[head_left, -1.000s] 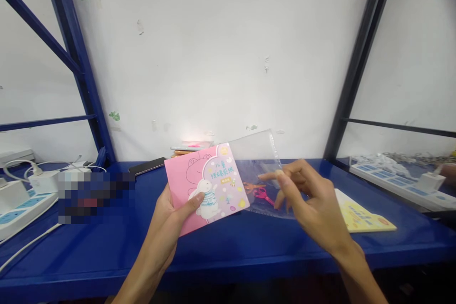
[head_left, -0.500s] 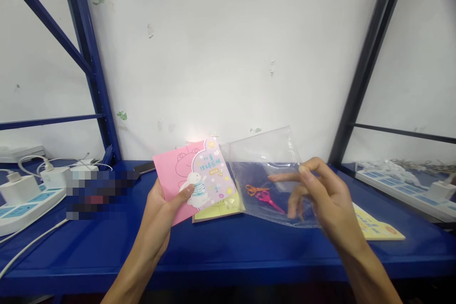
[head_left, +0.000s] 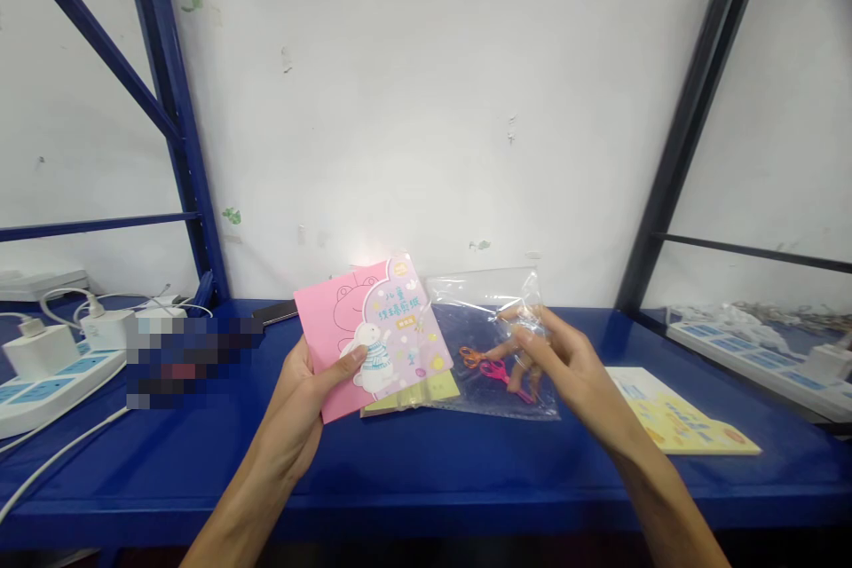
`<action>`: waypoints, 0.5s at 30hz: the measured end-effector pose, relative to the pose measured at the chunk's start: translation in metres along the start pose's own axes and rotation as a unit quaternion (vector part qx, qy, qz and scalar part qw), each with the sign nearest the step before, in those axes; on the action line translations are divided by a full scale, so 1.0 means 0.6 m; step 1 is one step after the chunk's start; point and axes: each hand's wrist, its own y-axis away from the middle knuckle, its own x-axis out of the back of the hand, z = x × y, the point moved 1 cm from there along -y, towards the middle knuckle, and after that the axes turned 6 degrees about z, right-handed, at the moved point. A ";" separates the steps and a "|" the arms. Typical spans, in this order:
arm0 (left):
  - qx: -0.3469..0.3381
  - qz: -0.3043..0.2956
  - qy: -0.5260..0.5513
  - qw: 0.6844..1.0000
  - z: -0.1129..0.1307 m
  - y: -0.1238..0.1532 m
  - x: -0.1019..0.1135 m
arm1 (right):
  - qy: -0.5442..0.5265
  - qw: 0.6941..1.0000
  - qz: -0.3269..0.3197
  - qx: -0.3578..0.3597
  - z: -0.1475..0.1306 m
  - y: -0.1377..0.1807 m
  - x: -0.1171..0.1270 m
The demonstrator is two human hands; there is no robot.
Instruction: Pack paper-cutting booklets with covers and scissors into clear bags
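Observation:
My left hand [head_left: 319, 377] grips a pink paper-cutting pad [head_left: 326, 333], thumb on top. The pad's lilac cover band shows a white rabbit, and a frog outline is on the pink sheet. My right hand [head_left: 542, 355] pinches the right part of a clear plastic bag [head_left: 479, 284], with some fingers seen through the film. Orange scissors [head_left: 471, 357] and pink scissors [head_left: 509, 377] show through the bag; whether they lie inside or behind it I cannot tell. A yellow pad [head_left: 413, 395] lies partly hidden under the pink one.
To the right, a yellow-and-white booklet [head_left: 692, 426] lies on the blue table [head_left: 399, 470]. Power strips with chargers [head_left: 46, 346] and white cables stand at the left, and another power strip [head_left: 752, 355] is at the far right. A white wall rises behind.
My right hand has moved left, carrying the bag's right side closer to the pink pad and lower. More of the booklet at the right now shows. My left hand keeps its hold.

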 end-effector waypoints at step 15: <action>0.045 -0.054 -0.028 0.997 0.011 0.003 0.011 | -0.060 0.990 0.109 0.061 -0.006 0.003 -0.010</action>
